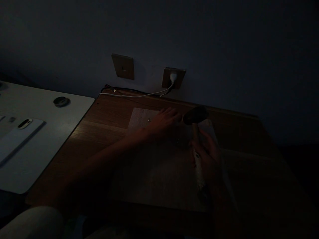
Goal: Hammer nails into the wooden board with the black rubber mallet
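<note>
My right hand (pixel 208 156) is wrapped round the handle of a mallet (pixel 196 115), whose dark, rounded head points away from me over the board. Its handle is brown near the head and pale lower down. Left of the mallet head, my left hand (pixel 166 120) lies on the far part of a pale, flat board (pixel 152 176), fingers reaching forward and slightly apart. The dark hides what is under its palm and thumb. A small shiny metal piece (pixel 149 119) is on the board just left of that hand. A faint glint (pixel 177 141) shows between the hands.
The board lies on a brown wooden table (pixel 99 129) against a wall. A white cable (pixel 139 96) runs along the table's back edge to a plugged wall socket (pixel 167 78). At left, a white table (pixel 50 142) holds a phone (pixel 25 123) and a round dark object (pixel 60 101).
</note>
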The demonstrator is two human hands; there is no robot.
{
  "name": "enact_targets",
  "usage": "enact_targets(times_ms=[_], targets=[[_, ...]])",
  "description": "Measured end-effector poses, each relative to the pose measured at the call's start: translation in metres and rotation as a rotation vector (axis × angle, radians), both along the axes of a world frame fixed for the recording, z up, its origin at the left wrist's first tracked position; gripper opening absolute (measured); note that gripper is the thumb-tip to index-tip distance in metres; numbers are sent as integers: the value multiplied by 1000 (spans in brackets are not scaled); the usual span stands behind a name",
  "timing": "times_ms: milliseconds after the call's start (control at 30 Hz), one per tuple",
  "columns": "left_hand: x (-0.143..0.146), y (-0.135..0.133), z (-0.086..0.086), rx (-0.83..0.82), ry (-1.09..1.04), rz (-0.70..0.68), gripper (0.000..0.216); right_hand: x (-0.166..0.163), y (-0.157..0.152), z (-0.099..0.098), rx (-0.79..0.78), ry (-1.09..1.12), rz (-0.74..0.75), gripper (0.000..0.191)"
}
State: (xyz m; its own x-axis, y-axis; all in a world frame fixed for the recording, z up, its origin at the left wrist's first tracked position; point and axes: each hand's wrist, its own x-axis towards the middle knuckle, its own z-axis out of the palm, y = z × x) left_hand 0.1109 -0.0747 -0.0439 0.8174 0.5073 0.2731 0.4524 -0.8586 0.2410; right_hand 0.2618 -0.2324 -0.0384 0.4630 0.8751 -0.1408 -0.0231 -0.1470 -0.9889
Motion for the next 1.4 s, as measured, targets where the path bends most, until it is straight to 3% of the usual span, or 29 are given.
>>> enact_targets(times_ms=[100,200,433,567,700,833,967,1400], targets=[[-2,-11,11,18,126,-223,20,6,2,-1,59,30,-65,62],[-2,-21,11,-1,203,-294,20,8,3,0,81,42,-91,59],[3,-28,2,-37,226,-264,19,7,3,3,60,12,-81,57],[2,-29,11,-63,211,-227,22,8,2,3,61,39,-98,58],[8,-16,18,-131,58,-135,20,8,2,2,96,63,-118,58],[24,8,8,-225,-125,-35,24,10,3,0,119,43,-115,55],[32,22,-7,-206,-106,-37,26,12,3,-1,105,34,-106,56],[30,17,-12,-138,-44,-26,27,9,2,6,55,41,-102,58]])
